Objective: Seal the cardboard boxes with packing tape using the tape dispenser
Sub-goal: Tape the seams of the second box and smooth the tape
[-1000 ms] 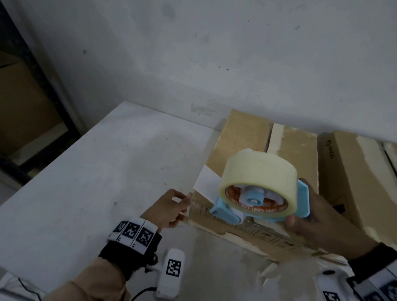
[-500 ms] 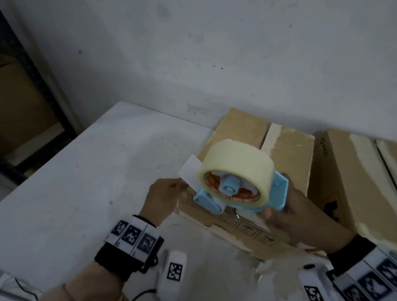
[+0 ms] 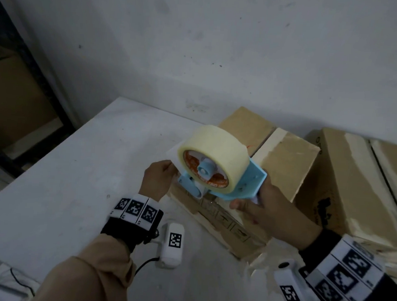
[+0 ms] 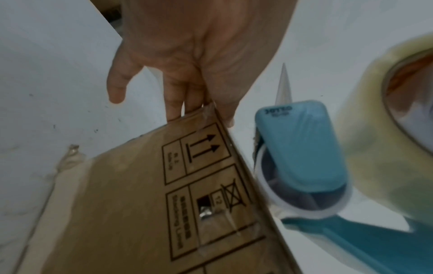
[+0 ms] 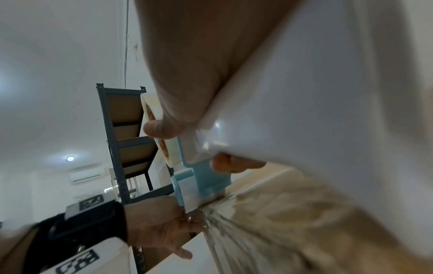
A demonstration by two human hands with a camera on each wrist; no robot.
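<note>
my left hand (image 3: 156,182) pinches the tape end (image 4: 208,111) at the box (image 4: 140,204) corner, fingers together; my right hand (image 3: 270,208) curls round the dispenser (image 3: 247,184), just beside the left fingertips. risk: a loose pinch lets the end lift when i pull, or the strip skews

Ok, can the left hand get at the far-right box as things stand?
Probably not directly: the left hand holds a corner of the near box, and the right hand holding the tape dispenser sits between it and the far-right box.
</note>
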